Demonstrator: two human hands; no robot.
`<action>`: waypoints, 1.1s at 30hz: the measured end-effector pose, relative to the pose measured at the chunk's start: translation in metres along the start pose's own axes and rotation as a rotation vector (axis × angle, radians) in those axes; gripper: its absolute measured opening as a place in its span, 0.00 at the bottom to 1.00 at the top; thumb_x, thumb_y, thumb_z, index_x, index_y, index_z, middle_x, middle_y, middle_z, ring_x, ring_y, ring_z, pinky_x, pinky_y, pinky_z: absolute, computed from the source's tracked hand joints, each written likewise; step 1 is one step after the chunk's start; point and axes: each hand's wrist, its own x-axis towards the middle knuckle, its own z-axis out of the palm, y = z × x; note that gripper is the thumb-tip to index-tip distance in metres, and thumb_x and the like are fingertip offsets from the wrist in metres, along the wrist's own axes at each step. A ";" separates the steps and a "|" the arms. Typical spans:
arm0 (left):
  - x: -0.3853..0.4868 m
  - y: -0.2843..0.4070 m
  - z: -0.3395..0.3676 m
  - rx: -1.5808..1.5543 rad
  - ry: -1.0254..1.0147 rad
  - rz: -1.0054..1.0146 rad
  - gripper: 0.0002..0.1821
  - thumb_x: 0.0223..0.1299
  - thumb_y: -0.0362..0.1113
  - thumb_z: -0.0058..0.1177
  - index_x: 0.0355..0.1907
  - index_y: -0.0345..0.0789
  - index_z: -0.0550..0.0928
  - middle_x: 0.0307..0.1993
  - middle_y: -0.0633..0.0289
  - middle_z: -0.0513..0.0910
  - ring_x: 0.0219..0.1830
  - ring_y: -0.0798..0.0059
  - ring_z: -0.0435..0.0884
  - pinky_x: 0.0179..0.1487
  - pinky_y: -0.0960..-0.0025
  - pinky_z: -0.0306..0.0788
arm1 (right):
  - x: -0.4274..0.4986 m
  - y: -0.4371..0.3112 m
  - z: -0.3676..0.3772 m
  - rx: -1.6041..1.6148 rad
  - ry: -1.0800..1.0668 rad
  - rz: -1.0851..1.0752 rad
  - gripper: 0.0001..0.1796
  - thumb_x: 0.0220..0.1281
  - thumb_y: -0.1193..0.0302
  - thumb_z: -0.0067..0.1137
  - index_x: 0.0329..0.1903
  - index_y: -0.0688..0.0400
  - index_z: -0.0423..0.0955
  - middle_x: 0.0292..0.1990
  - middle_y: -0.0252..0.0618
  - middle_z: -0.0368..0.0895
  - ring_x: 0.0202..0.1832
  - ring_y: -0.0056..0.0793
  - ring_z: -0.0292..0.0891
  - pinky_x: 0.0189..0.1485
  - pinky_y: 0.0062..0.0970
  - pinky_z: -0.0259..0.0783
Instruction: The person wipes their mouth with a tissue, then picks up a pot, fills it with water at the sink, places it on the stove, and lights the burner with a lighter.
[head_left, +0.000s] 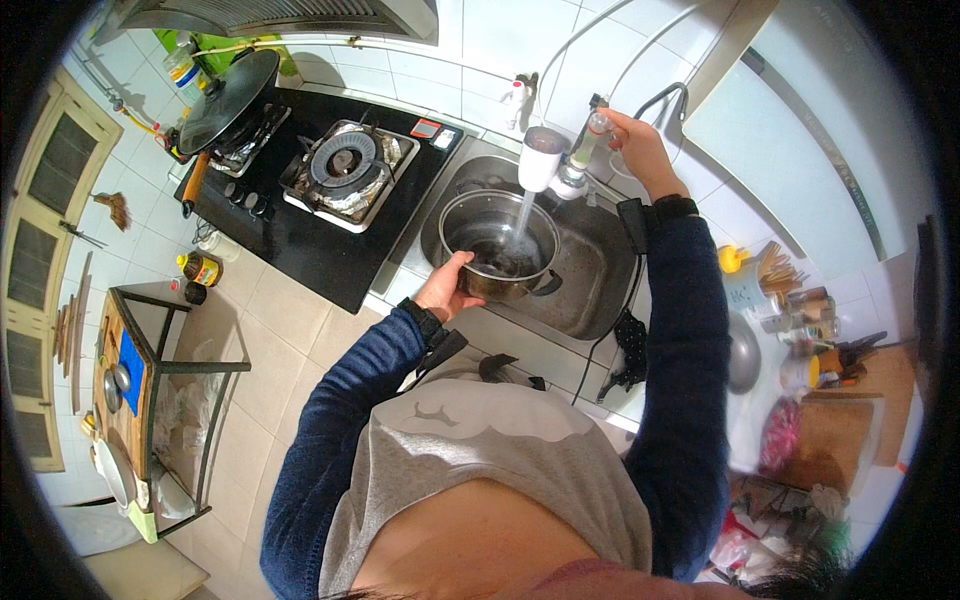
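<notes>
My left hand (447, 289) grips the near left side of a glass-like cooking pot (499, 244) with a metal rim, held over the stainless steel sink (592, 300). Water streams from the white faucet-mounted filter (540, 159) into the pot, where some water swirls. Up at the faucet, my right hand (637, 142) has its fingers on the clear cylindrical part (598, 124) with a red ring, right of the filter. A dark pot handle points toward the sink's near edge.
Left of the sink is a black gas hob (315, 262) with a bare burner (343, 160) and a lidded wok (232, 101). A black cloth (626, 352) hangs at the sink's right corner. Chopsticks (780, 266) and jars stand at right. A wooden-topped rack (112, 375) stands at left.
</notes>
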 end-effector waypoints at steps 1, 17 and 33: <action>0.000 0.000 0.000 -0.002 0.005 0.001 0.32 0.60 0.53 0.53 0.61 0.35 0.68 0.58 0.52 0.73 0.55 0.52 0.76 0.57 0.49 0.72 | 0.000 -0.001 0.000 0.005 -0.003 0.026 0.22 0.64 0.81 0.46 0.58 0.50 0.75 0.40 0.44 0.84 0.30 0.29 0.77 0.37 0.27 0.75; -0.001 0.001 0.001 0.007 -0.015 -0.003 0.32 0.62 0.52 0.51 0.63 0.33 0.67 0.60 0.51 0.73 0.56 0.52 0.76 0.57 0.49 0.71 | 0.000 -0.011 -0.005 0.016 -0.079 0.103 0.18 0.73 0.71 0.42 0.59 0.54 0.75 0.47 0.45 0.82 0.38 0.28 0.79 0.43 0.26 0.77; 0.008 0.000 0.003 0.036 -0.031 -0.021 0.32 0.61 0.53 0.51 0.62 0.35 0.69 0.60 0.53 0.73 0.57 0.52 0.74 0.59 0.47 0.68 | 0.004 0.000 -0.012 -0.252 -0.097 -0.046 0.25 0.64 0.80 0.47 0.60 0.44 0.72 0.42 0.43 0.82 0.39 0.37 0.79 0.44 0.30 0.75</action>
